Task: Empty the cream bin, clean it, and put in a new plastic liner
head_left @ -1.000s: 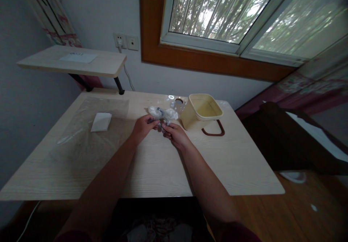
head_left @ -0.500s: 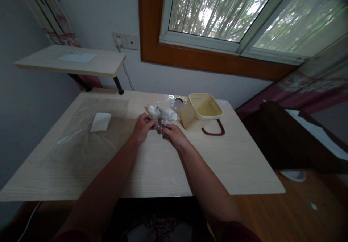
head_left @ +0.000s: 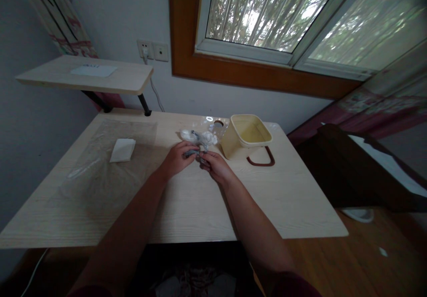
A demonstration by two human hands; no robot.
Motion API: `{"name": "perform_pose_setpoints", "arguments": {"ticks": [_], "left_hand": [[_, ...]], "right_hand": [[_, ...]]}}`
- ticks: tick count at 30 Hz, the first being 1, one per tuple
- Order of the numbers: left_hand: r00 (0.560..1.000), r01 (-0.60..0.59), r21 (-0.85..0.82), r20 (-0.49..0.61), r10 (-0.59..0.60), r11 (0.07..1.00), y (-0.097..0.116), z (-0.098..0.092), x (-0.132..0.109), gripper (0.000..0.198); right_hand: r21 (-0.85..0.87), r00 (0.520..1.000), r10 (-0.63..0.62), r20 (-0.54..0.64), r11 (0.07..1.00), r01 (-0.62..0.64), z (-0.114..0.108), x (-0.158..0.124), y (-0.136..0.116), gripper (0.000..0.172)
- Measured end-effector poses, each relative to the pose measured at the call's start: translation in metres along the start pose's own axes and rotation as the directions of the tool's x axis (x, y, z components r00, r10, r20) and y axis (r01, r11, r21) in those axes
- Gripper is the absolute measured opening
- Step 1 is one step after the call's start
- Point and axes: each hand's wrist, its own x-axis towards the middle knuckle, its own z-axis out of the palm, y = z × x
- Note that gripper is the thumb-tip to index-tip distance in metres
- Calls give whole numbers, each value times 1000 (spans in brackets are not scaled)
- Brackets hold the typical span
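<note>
Both my hands meet over the middle of the table (head_left: 200, 208). Between them is a small grey, shiny bundle (head_left: 191, 153), perhaps in clear plastic; its kind is too small to make out. My left hand (head_left: 176, 158) is closed on its left side, fingers curved over the top. My right hand (head_left: 215, 163) pinches its right end with thumb and fingers. Just behind the fingers lie crumpled clear plastic bags (head_left: 191, 135), close to the bundle. To the right of my right hand stands a cream plastic bin (head_left: 233, 143), upright, with a brown curved handle (head_left: 271, 161) beside its base.
A flat clear plastic sheet (head_left: 90, 172) covers the table's left part, with a folded white paper (head_left: 122, 150) on it. A raised shelf (head_left: 130, 81) holding a paper sheet (head_left: 93, 70) stands at the back left. A window (head_left: 253, 16) is beyond the table.
My left hand has turned and its fingers now lie over the bundle. More of the grey bundle shows between my hands. The bin and papers stay in place.
</note>
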Motion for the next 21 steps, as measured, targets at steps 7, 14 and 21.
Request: {"name": "perform_pose_setpoints", "arguments": {"ticks": [7, 14, 21], "left_hand": [[987, 103, 44, 116, -108, 994, -8, -5, -1, 15], [974, 210, 9, 82, -210, 978, -9, -8, 1, 22], [842, 539, -348, 210, -497, 767, -8, -3, -2, 40]], "right_hand": [[5, 1000, -22, -19, 1000, 22, 0, 1, 1, 34], [-33, 997, -76, -7, 997, 76, 1, 4, 6, 34], [-60, 997, -68, -33, 996, 66, 1, 5, 7, 37]]}}
